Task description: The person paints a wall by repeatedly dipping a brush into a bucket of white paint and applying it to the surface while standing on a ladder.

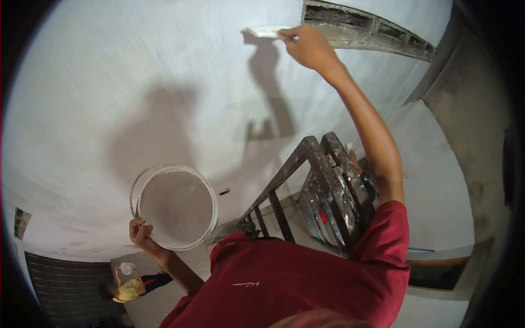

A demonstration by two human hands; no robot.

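- Overall, the wall (82, 136) dominates: pale, whitish and streaky, with soft shadows of a person and a raised arm on it.
- Red shirt (311, 273), fabric, small pale lettering on the chest, in the near area.
- Ladder (315, 164), dark, with squared rails and rungs, heavily spattered with pale paint; stands right of centre, beside the right arm.
- Slatted panel (65, 284), dark, horizontally ribbed, to the left; light floor (172, 298) adjoining.
- Vent opening (372, 33), rough grey blockwork with dark recesses, set in the wall on the far right.
- Bucket (178, 205), round, whitish, rim smeared, loop handle on its left side; located left of centre, held in the left hand. Contents cannot be determined.
- Co-worker (131, 290), yellow top, dark legwear, at the left, with a white container (127, 268) at the hands.
- Right hand (310, 48), raised against the far wall, fingers closed narrowly around the brush handle.
- Left hand (143, 234), fingers curled at the bucket's left edge, gripping it.
- Brush (268, 31), pale, elongated, bristle end pointing left, at the wall; whether the bristles touch is unclear.
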